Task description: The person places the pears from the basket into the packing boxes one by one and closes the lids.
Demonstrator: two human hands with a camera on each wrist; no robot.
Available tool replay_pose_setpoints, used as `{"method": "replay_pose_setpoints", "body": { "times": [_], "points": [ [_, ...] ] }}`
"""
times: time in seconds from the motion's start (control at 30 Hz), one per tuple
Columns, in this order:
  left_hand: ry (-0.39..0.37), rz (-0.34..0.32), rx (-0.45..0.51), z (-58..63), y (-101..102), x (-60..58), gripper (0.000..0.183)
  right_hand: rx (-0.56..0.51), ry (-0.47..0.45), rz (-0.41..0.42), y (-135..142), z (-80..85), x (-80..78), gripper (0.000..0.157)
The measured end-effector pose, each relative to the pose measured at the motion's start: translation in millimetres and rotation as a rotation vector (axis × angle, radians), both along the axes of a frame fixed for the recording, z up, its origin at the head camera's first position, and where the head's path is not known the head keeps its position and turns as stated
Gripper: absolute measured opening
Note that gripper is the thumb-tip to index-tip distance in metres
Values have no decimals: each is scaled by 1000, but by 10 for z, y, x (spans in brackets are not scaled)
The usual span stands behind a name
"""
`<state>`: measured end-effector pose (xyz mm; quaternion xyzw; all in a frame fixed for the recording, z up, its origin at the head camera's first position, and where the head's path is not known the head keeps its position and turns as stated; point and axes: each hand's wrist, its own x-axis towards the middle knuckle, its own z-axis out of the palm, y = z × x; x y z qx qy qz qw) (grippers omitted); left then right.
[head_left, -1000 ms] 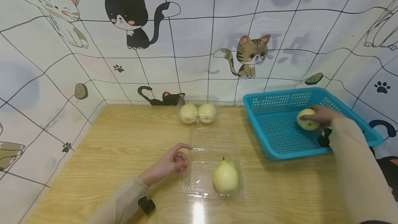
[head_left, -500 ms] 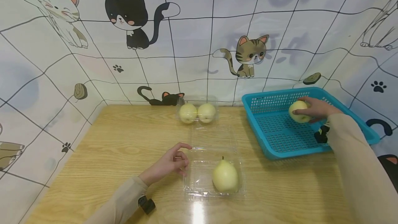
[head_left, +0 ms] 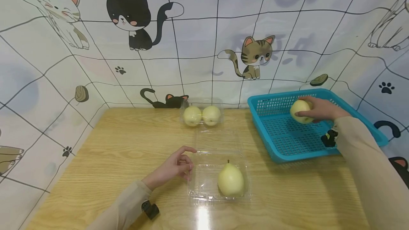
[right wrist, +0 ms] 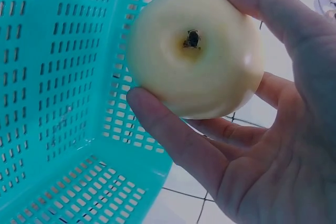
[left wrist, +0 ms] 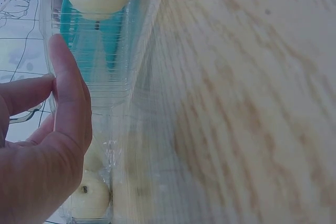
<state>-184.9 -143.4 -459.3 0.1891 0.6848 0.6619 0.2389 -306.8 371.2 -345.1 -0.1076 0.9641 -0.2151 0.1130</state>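
My right hand (head_left: 319,108) grips a round, pale yellow pear (head_left: 300,111) above the floor of the blue plastic basket (head_left: 277,158). In the right wrist view the fingers and thumb curve round the pear (right wrist: 194,56), its dark, hollowed end facing the camera. My left hand (head_left: 172,169) lies at the left edge of a clear plastic clamshell box (head_left: 204,187) with its lid folded back. Its index finger reaches the hinge corner, the other fingers loosely bent beside the wall. One pear (head_left: 230,181) with its stem up stands in the box's right half.
Behind the open lid (head_left: 218,139), a second clear box (head_left: 202,101) with two pears (head_left: 192,116) stands at the table's back edge. The wooden table (head_left: 137,134) meets a cat-printed cloth wall (head_left: 198,38) at the back and sides.
My right hand has carried the pear leftward and slightly back within the basket, from its right part toward the middle. The left hand, the open box and its pear stay in place.
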Motion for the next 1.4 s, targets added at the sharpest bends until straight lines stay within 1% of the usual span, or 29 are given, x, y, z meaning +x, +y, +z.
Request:
{"method": "replay_pose_setpoints", "body": {
  "times": [0.33,0.77,1.03,1.27,1.4],
  "points": [
    [4,-8,-4,13,-7,1,46,-15,19,27,-78,45,34,80],
    [14,-18,1,-3,-4,-5,46,-6,72,76,-246,141,154,76],
    [20,-14,-10,-8,-4,-4,45,58,150,127,-364,206,197,74],
    [5,-15,-5,-1,-3,2,46,54,189,167,-476,263,268,73],
    [5,-12,1,3,-1,1,45,66,198,173,-523,279,299,74]
  ]
}}
